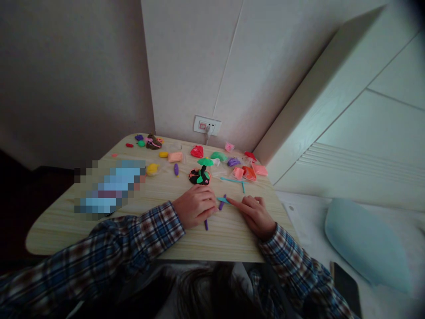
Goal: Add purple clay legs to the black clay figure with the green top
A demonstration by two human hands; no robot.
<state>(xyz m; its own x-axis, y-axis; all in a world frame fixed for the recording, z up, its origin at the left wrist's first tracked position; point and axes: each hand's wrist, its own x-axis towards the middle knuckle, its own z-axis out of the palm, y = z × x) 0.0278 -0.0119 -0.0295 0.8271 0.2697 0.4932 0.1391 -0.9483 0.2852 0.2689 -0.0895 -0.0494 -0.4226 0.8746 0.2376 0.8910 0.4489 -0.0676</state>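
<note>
My left hand (195, 206) rests on the light wooden table (66, 221) with its fingers curled round a purple stick tool (206, 224), whose tip shows at the other side of the fist. My right hand (254, 213) lies beside it, forefinger stretched out and pressing a small flat piece of blue clay (223, 200) against the tabletop. Just beyond my left hand stands a clay figure (200, 173) with a black base, green parts and a green cap.
Several bags and lumps of coloured clay (249, 172) lie scattered across the far half of the table. A teal tool (236, 181) lies near them. A wall socket (207, 125) sits behind. A bed with a blue pillow (365, 241) is at right.
</note>
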